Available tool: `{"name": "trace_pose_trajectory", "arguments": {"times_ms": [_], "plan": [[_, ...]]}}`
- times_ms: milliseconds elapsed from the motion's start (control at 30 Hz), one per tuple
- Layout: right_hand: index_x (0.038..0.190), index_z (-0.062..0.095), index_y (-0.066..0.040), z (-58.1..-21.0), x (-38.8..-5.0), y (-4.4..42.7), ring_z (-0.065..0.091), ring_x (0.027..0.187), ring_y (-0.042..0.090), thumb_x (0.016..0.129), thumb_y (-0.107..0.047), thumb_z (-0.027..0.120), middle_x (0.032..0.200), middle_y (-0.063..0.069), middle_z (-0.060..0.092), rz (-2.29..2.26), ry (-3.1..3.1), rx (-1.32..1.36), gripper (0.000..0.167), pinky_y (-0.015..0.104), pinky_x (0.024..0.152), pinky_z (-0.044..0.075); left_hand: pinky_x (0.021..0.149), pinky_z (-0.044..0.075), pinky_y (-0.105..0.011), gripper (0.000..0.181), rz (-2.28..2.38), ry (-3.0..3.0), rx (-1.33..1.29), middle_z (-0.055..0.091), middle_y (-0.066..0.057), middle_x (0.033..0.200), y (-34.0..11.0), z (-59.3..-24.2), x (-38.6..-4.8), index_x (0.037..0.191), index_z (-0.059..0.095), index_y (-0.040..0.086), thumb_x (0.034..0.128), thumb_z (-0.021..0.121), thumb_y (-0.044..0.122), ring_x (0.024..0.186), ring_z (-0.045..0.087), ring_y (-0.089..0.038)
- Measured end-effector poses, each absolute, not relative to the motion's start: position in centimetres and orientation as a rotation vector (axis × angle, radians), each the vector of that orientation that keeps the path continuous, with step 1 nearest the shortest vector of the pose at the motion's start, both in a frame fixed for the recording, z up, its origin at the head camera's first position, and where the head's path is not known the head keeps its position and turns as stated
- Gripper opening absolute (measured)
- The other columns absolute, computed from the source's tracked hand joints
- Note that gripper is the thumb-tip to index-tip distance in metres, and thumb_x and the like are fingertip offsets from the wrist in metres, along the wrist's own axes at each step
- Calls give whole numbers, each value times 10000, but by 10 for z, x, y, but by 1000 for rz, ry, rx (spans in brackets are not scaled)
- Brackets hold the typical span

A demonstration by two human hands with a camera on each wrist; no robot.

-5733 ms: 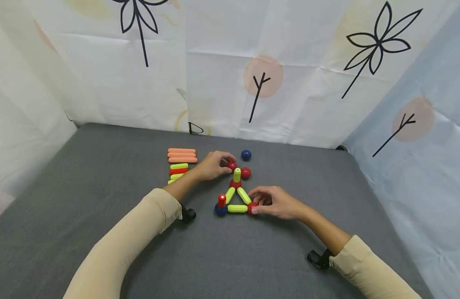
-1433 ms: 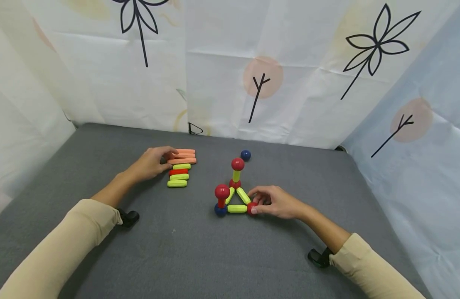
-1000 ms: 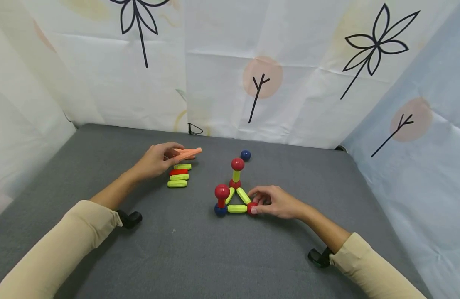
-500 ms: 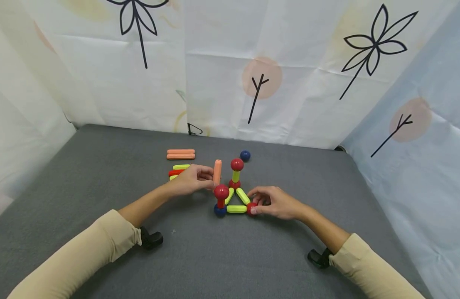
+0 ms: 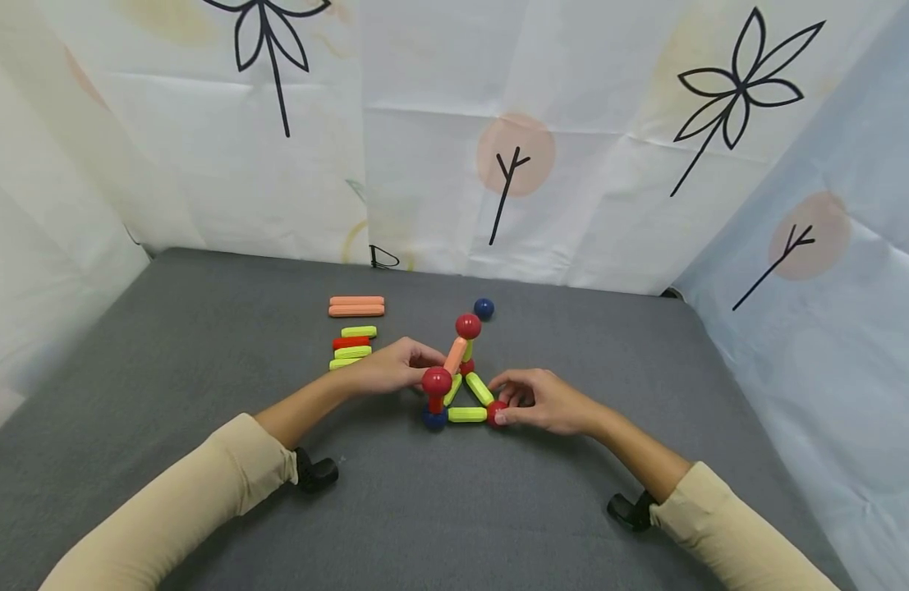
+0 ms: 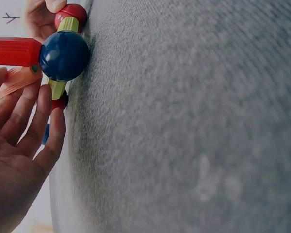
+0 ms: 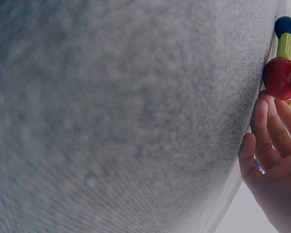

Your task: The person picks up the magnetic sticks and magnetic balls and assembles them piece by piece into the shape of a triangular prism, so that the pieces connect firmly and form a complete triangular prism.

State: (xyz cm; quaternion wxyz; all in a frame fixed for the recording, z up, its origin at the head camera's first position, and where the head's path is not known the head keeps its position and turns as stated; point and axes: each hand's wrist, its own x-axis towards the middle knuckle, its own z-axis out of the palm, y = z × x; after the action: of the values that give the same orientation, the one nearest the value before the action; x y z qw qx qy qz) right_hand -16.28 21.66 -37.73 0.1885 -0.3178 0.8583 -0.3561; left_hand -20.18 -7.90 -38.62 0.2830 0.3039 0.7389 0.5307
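Observation:
A triangle of lime rods lies on the grey table, with a blue ball at its near left corner and red balls at the other two. Upright rods at the blue and back corners carry a front red ball and a back red ball. My left hand holds an orange rod, slanted between these uprights. Its lower end is near the blue ball; whether it touches is unclear. With thumb and fingers, my right hand pinches the right corner's red ball.
Two orange rods lie side by side at the back left. In front of them is a row of lime rods with one red rod. A loose blue ball sits behind the build. Printed cloth walls border the table.
Red balls now top both uprights. My left hand took one orange rod from the three at the back left, brought it to the build and tilted it. My right hand stayed put.

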Motion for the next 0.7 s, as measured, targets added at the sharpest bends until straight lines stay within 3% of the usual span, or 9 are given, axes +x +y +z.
{"name": "trace_pose_trajectory", "arguments": {"times_ms": [367, 533, 700], "plan": [[1247, 628, -28, -379, -163, 217, 621, 843, 125, 918, -255, 734, 976, -1, 673, -1000, 2421, -906, 414, 280, 763, 520, 814, 544, -357, 338, 1425, 2047, 851, 705, -110, 1120, -83, -386, -205, 1253, 649, -34, 932, 660, 69, 965, 627, -229], [1247, 627, -27, -379, -162, 217, 620, 841, 121, 921, -253, 730, 979, -5, 670, -994, 2424, -905, 410, 280, 760, 522, 908, 534, -403, 382, 1479, 2179, 915, 701, -139, 1175, -110, -378, -208, 1259, 637, -38, 915, 720, 106, 1100, 655, -285], [1247, 626, -27, -378, -161, 217, 620, 843, 125, 920, -249, 732, 978, -5, 669, -996, 2422, -906, 410, 278, 768, 524, 891, 541, -424, 333, 1462, 2421, 915, 719, -136, 1122, -150, -375, -211, 1191, 675, -39, 876, 749, 40, 1073, 667, -320]]}}
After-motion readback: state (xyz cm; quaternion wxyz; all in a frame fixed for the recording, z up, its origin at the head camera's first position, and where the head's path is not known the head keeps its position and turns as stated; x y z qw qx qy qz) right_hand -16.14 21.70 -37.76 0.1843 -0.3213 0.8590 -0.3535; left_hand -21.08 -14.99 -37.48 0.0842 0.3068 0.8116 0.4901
